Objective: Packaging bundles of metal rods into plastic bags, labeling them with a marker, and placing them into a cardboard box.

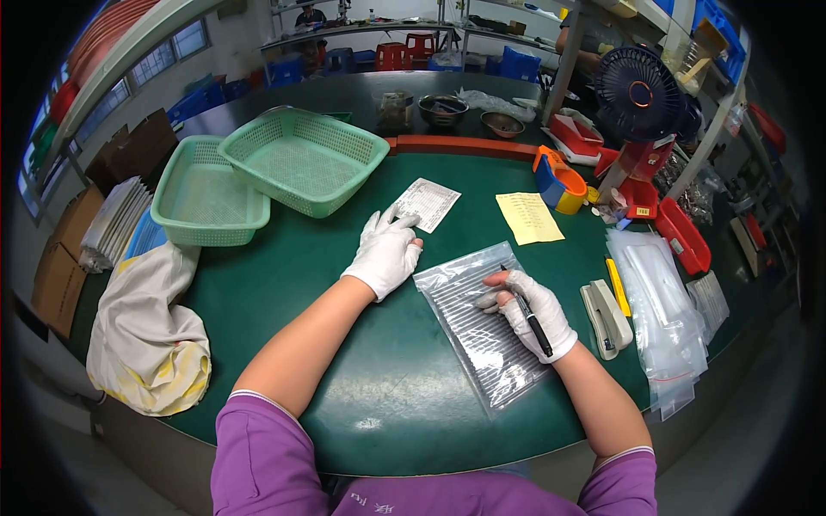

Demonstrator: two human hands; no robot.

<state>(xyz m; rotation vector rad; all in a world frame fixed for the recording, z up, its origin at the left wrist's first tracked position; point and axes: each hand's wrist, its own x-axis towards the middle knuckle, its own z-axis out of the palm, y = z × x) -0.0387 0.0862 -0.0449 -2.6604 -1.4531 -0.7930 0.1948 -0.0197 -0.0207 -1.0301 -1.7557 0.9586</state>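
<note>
In a white glove, my left hand (385,249) lies on the green table with its fingers stretched out. Its fingertips touch the lower left edge of a white printed card (428,205). My right hand (535,316), its glove leaving the thumb and a fingertip bare, is closed around a black pen (535,325). That hand rests over a clear plastic bag (482,370), which lies flat and shows rows of thin, dark and light strips; what they are I cannot tell. A yellow sheet of paper with writing (529,218) sits beyond the bag.
Two green plastic baskets (211,234) overlap at the far left, above a crumpled cloth (151,335). Right of my right hand lie a stapler (606,318), a yellow cutter (618,287) and clear bags (658,318). A tape dispenser (561,182) and a fan (638,93) stand farther back.
</note>
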